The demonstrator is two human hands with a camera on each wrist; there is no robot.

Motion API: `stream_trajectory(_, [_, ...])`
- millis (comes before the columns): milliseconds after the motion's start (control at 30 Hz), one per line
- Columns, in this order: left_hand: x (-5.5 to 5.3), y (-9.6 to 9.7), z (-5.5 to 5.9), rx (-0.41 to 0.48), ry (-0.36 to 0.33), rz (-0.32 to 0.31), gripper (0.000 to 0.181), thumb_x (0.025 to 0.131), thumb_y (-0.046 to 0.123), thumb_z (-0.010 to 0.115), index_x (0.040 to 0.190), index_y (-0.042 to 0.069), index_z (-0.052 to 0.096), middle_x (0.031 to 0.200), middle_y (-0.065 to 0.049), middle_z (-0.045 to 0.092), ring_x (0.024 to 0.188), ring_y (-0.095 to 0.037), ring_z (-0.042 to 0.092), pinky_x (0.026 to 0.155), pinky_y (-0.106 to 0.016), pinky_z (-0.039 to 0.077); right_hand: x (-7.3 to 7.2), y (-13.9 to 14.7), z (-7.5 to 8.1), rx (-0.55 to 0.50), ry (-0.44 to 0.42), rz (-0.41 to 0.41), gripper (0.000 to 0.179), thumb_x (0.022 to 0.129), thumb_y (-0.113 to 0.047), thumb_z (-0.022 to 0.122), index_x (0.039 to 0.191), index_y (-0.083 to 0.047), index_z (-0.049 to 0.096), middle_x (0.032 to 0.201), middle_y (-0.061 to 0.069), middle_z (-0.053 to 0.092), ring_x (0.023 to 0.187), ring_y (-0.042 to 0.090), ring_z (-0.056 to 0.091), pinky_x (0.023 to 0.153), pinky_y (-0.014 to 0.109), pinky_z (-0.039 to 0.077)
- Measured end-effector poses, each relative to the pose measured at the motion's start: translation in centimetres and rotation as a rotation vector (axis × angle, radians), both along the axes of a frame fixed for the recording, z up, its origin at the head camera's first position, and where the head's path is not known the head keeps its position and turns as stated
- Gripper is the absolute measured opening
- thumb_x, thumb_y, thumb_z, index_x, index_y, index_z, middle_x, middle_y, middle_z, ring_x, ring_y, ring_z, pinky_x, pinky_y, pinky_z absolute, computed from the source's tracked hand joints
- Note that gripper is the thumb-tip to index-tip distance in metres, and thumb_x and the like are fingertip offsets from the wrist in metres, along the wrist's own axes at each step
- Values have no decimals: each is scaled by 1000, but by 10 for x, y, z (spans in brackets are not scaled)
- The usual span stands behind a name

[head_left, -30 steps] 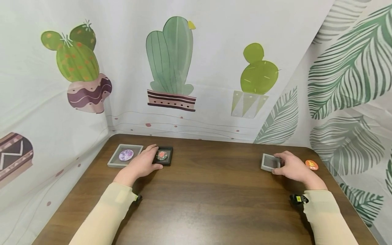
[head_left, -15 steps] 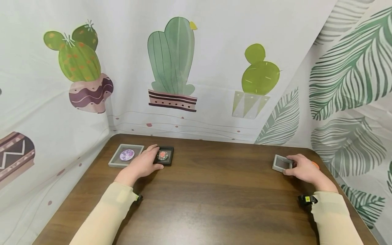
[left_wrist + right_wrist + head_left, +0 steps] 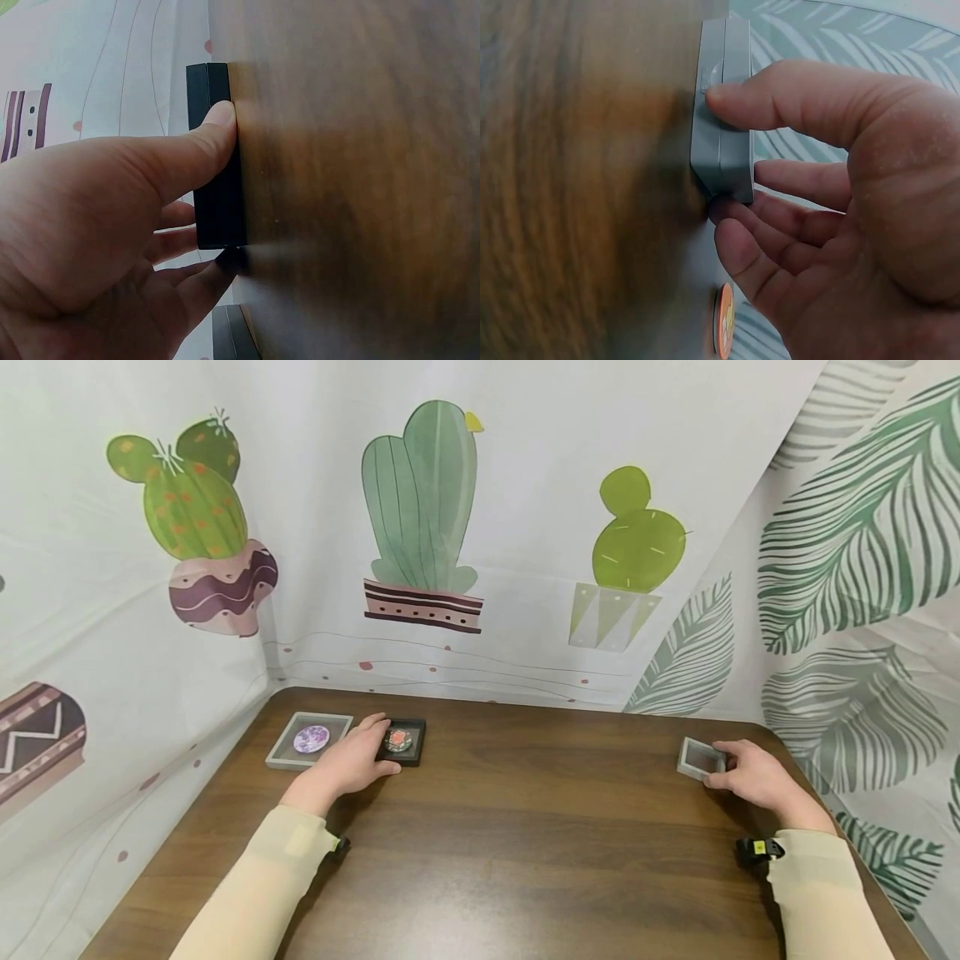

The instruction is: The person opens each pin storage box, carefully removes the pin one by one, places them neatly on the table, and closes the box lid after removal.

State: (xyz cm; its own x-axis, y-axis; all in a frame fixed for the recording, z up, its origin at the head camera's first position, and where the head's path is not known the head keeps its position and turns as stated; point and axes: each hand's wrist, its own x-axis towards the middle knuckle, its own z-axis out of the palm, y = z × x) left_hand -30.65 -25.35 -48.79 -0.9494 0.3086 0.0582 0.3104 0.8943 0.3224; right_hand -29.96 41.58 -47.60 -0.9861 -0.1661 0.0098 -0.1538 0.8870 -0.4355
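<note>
A black square display frame (image 3: 413, 745) with a round patterned badge (image 3: 398, 740) inside lies at the back left of the table. My left hand (image 3: 351, 757) grips it, the thumb at its near edge and the fingers over its left side. In the left wrist view the thumb presses the black frame (image 3: 217, 191) along its side. At the back right, my right hand (image 3: 757, 775) pinches a small grey display frame (image 3: 693, 769) between thumb and fingers. The right wrist view has the thumb on the grey frame's side (image 3: 720, 154), its edge close to the tabletop.
Left of the black frame lies a larger grey display frame (image 3: 285, 764) with a purple-and-white round badge (image 3: 311, 739). An orange round badge (image 3: 725, 321) lies beyond the right hand, hidden in the head view. The brown table (image 3: 525, 843) meets cactus-print fabric (image 3: 517, 527) behind.
My right hand has slid to the right with the small grey frame, covering the orange badge in the head view. My left hand stays on the black frame.
</note>
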Motion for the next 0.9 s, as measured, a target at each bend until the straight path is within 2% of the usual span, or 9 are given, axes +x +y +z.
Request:
stream_trajectory(300, [1, 1, 0, 6, -7, 4, 88, 99, 31, 87, 161, -13, 44, 171, -33, 37, 153, -52, 44, 119, -65, 44, 2, 1, 2, 18, 15, -27, 76, 87, -17, 86, 142, 24, 55, 112, 34, 71, 96, 40, 69, 76, 48, 55])
stream_trajectory(633, [1, 1, 1, 5, -5, 3, 87, 99, 31, 87, 161, -14, 44, 171, -34, 37, 153, -52, 45, 119, -64, 44, 2, 3, 1, 28, 61, -25, 64, 83, -13, 85, 134, 19, 62, 102, 27, 71, 87, 34, 66, 74, 47, 53])
stream_trajectory(900, [1, 1, 2, 5, -8, 2, 88, 99, 31, 87, 161, -14, 44, 171, -34, 37, 154, -52, 44, 119, -64, 44, 0, 7, 0, 44, 95, -27, 66, 82, -9, 83, 135, 22, 61, 112, 36, 71, 94, 42, 70, 78, 51, 55])
